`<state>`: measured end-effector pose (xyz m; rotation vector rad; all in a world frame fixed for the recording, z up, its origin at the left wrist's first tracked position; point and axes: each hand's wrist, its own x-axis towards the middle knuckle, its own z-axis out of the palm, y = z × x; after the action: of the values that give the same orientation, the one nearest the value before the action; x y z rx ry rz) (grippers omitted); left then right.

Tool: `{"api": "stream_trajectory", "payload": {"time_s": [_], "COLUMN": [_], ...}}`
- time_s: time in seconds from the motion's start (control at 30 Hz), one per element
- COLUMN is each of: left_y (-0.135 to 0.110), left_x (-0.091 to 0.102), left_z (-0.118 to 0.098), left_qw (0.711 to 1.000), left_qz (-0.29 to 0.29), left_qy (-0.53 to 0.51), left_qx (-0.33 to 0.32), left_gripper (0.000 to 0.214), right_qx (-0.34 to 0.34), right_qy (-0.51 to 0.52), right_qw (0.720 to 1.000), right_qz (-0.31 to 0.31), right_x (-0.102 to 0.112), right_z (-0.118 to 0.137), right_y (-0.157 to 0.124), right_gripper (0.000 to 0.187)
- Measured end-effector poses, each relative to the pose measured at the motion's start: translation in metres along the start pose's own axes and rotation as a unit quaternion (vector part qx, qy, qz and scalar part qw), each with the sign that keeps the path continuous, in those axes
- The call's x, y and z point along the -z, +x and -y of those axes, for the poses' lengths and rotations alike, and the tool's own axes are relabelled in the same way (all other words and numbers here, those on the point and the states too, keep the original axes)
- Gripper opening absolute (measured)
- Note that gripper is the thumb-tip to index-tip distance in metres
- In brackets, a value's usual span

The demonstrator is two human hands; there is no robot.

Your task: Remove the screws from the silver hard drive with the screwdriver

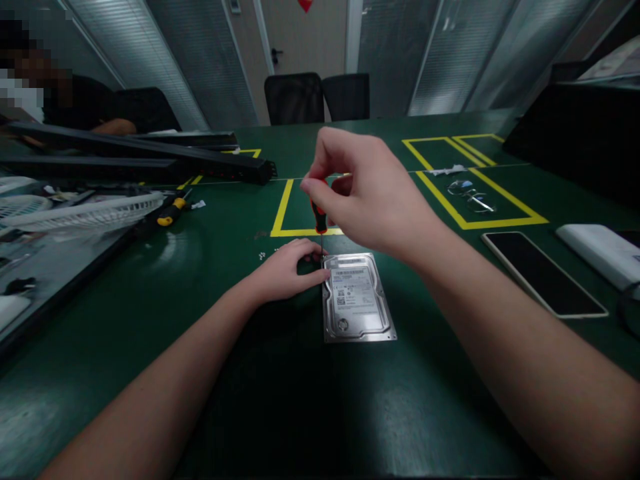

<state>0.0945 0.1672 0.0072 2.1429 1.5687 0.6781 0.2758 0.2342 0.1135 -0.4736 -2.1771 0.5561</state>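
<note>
A silver hard drive (pixel 357 298) with a white label lies flat on the green table (pixel 200 287). My right hand (pixel 360 193) is closed round the red and black handle of a small screwdriver (pixel 319 219), held upright with its thin shaft reaching down to the drive's far left corner. My left hand (pixel 287 270) rests on the table at the drive's left edge, its fingers curled and pinched against that same corner by the screwdriver tip. A few tiny screws (pixel 267 253) lie on the table just left of my left hand.
Yellow tape rectangles (pixel 280 213) mark the table. A phone (pixel 543 273) and a white box (pixel 597 250) lie at the right, glasses (pixel 470 193) behind them. Left: a black power strip (pixel 150 153), a white fan grille (pixel 85 213), a yellow-handled tool (pixel 173 212). Another person sits at far left; chairs (pixel 295 97) stand beyond.
</note>
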Motion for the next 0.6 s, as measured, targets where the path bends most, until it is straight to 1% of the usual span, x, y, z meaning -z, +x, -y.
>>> {"api": "stream_trajectory", "payload": {"time_s": [0.27,0.47,0.6], "left_y": [0.0003,0.0004,0.0004], "left_x": [-0.0002,0.0001,-0.0004], "left_z": [0.0010,0.0005,0.0009], "left_qw": [1.000,1.000,1.000], "left_qz": [0.001,0.000,-0.001], "left_qy": [0.000,0.003,0.003], "left_qx": [-0.005,-0.007,-0.006], "left_gripper": [0.035,0.036,0.035], "right_qx": [-0.021,-0.035,-0.042], "right_qy": [0.018,0.022,0.016], "right_qw": [0.999,0.999,0.998], "right_qz": [0.028,0.034,0.045], "right_x": [0.0032,0.0004,0.0005], "right_z": [0.0040,0.0040,0.0040], "right_y": [0.0003,-0.0001,-0.0009], "right_gripper": [0.016,0.012,0.017]}}
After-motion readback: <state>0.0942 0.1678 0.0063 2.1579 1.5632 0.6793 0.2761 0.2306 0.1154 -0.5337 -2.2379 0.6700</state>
